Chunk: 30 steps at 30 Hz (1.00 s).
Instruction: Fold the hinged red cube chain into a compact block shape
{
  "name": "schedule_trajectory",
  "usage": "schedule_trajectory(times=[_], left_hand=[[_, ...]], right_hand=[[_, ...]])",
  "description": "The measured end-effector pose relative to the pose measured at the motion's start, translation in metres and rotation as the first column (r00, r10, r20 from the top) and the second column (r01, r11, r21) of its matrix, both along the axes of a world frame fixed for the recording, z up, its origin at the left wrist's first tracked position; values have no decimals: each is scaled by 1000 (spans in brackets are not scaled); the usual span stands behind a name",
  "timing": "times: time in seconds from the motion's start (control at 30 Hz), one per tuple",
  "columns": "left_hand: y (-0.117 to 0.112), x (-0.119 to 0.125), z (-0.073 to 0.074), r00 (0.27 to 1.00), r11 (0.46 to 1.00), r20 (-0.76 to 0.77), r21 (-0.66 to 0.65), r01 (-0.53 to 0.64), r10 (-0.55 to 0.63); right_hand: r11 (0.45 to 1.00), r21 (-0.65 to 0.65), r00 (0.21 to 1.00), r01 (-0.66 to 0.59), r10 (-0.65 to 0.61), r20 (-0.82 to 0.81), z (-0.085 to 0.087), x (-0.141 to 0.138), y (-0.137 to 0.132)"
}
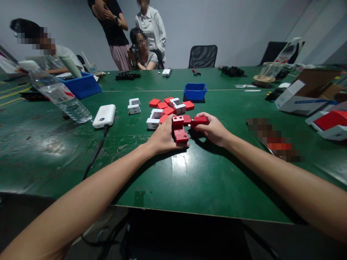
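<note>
My left hand (162, 139) is wrapped around a red U-shaped block (179, 132) with round holes in its ends, held just above the green table (214, 184). Between the thumb and fingers of my right hand (212, 129) is a small red piece (199, 120) with a short shiny tip on its left side. That tip sits close to the block's right side; whether they touch, I cannot tell. Just beyond my hands lie several flat red pieces (168, 111) and white U-shaped brackets (154, 118). Another white bracket (134, 106) stands apart to their left.
A blue bin (195, 91) stands beyond the pieces. To the left are a white power bank (104, 116) with a black cable, a tilted water bottle (61, 95) and a larger blue bin (82, 85). Boxes (300, 94) stand at right. Several people are across the table.
</note>
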<state>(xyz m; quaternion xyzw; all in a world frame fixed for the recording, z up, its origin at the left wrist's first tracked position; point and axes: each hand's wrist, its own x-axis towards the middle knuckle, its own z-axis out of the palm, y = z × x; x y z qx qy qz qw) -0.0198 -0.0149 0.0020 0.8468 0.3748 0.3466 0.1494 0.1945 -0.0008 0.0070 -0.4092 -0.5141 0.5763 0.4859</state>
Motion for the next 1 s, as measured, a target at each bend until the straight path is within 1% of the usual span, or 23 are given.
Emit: schedule_trajectory(times=[0.13, 0.27, 0.4, 0.5, 0.63, 0.8, 1.0], left_hand=[[0, 0, -1, 1000, 1000, 1, 1, -1, 1], [1, 0, -1, 1000, 1000, -1, 1, 0, 0], [0, 0, 0, 1000, 1000, -4, 1, 4, -4], [0, 0, 0, 1000, 1000, 0, -4, 2, -2], [0, 1, 0, 1000, 1000, 4, -15, -3, 3], [0, 0, -1, 1000, 1000, 18, -25, -3, 4], [0, 1, -1, 1000, 999, 9, -35, -11, 11]], right_hand=[[998, 55, 995, -12, 7, 95, -4, 2, 1], [992, 114, 992, -49, 35, 121, -5, 2, 2], [988, 119, 990, -102, 89, 108, -3, 1, 1], [986, 130, 989, -103, 87, 123, -3, 1, 0], [982, 159, 980, -107, 77, 184, -3, 1, 0], [980, 148, 974, -130, 98, 202, -2, 0, -1], [989, 108, 983, -101, 82, 164, 0, -3, -5]])
